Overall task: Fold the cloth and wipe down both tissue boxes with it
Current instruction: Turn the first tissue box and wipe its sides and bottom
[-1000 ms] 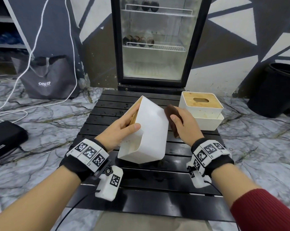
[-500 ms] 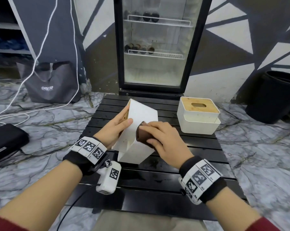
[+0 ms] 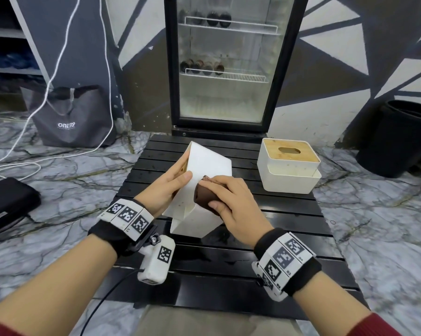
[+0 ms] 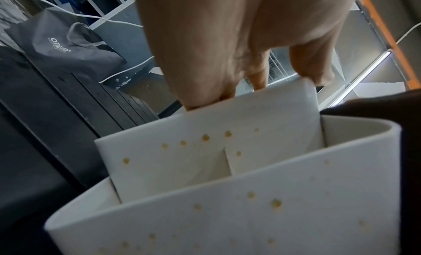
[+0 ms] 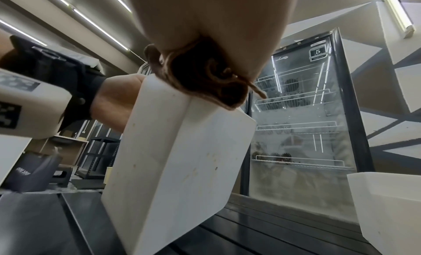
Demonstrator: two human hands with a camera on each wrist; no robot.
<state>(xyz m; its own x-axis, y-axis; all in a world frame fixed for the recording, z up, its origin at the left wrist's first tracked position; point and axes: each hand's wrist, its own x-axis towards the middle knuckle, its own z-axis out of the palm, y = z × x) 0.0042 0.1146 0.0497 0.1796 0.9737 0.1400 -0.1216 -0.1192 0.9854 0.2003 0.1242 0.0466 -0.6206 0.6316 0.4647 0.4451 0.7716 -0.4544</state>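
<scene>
Fig.: wipe of box 1, L to R. Far L on the floor: grey tote bag [image 3: 72, 117], white cable. L hand [image 3: 167, 190] grips the tilted tissue box [image 3: 202, 204], thumb on its upper white face, fingers curled round the lid side; the box stands on 1 lower edge on the black slatted counter [image 3: 229, 265]. Centre: R hand [image 3: 231, 204] pinches the folded brown cloth [image 3: 203, 196], thumb under, fingers over, and presses it on the box's near-R face.

Change vs 1.0 s ago: cloth was then at the box's far-R side; by 0.5 s ago it had come round to the near face, and it sits there now, w/ the box turned a little more upright. Judged: fold done, a new face of box 1 under the wipe; yellowish specks in the L wrist view suggest the L side still needs a pass.

Far R: 2nd tissue box [image 3: 289, 166], wooden lid up, well apart from both hands, apparently next.
</scene>
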